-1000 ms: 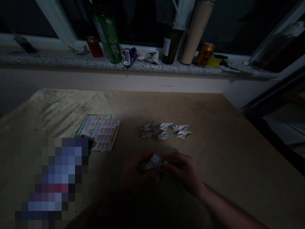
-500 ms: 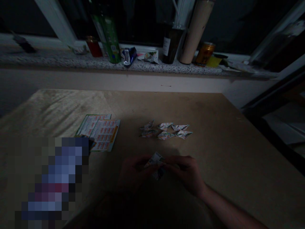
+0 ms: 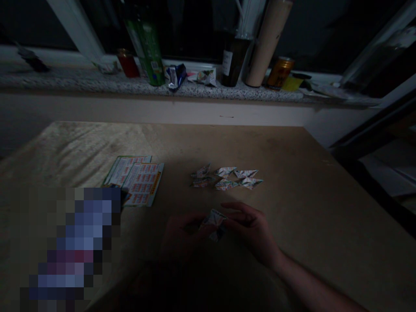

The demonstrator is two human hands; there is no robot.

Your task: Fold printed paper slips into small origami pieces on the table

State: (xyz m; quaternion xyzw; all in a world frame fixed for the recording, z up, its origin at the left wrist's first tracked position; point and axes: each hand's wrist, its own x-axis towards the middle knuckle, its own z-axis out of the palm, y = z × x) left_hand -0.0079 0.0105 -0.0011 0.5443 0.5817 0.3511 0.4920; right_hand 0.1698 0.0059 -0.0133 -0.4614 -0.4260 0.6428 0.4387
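Note:
A small folded piece of printed paper [image 3: 214, 220] is held up between my two hands, low in the middle of the view. My left hand [image 3: 183, 236] pinches its left side, thumb across the front; deep shadow covers most of that hand. At the paper's right edge, my right hand [image 3: 255, 229] grips with thumb and fingertips, its index finger raised above the paper. Beyond my hands, several folded paper pieces [image 3: 226, 185] with pointed ends lie in two rows on the table [image 3: 292, 173].
Printed sheets [image 3: 143, 184] overlap on the table at left, beside a blurred-out blue object [image 3: 84, 234]. On the stone windowsill [image 3: 195, 90] stand a green bottle [image 3: 151, 56], a dark bottle [image 3: 232, 63], a cardboard tube [image 3: 268, 43], an orange can [image 3: 280, 73] and a red jar [image 3: 128, 64].
The paper between my hands has become narrower and more folded in. My right index finger has lifted away from it. The pieces on the table have stayed put.

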